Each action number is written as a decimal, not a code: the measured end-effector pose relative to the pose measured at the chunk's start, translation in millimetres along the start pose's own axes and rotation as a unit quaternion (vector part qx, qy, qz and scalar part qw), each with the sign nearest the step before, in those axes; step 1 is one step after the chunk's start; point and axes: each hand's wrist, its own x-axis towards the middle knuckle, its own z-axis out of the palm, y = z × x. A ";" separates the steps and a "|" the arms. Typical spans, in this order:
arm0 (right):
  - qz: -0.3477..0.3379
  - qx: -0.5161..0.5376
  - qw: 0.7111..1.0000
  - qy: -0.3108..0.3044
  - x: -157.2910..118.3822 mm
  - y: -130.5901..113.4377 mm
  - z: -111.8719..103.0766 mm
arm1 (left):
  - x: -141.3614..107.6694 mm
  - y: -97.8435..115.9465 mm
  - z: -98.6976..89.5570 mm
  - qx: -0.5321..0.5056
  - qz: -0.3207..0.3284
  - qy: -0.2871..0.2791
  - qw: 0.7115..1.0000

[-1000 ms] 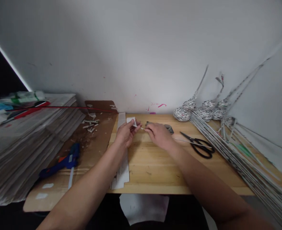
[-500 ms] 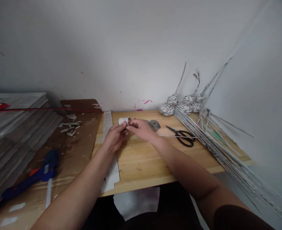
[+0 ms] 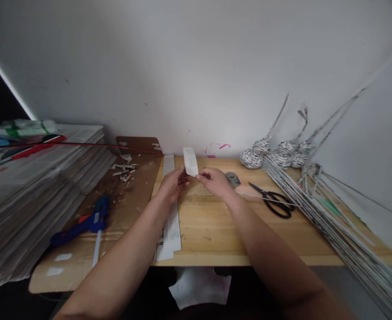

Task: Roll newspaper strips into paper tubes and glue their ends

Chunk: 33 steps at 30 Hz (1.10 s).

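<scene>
A short strip of printed paper stands up above the wooden tabletop, slightly curved. My right hand pinches its lower right corner between thumb and fingertips. My left hand is at the strip's lower left edge, its fingers loosely bent with gaps between them; whether they touch the paper is hard to tell. Under my left hand lie long strips of newspaper. Just beyond my right wrist sits a grey roll of tape. Black-handled scissors rest to the right, with a thin paper stick lying across them.
Woven paper gourd shapes stand against the wall, beside a bundle of long paper sticks. On the left are a blue glue gun, paper scraps on cardboard, and a tall newspaper stack.
The paper was a small roll held in both hands; now it is opened out into a strip in my right hand. My left hand's fingers have loosened. The view has shifted left.
</scene>
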 end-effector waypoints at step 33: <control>0.003 0.047 0.998 0.040 -6.8 5.0 -2.4 | -3.7 -18.3 5.5 0.049 0.032 -0.081 0.995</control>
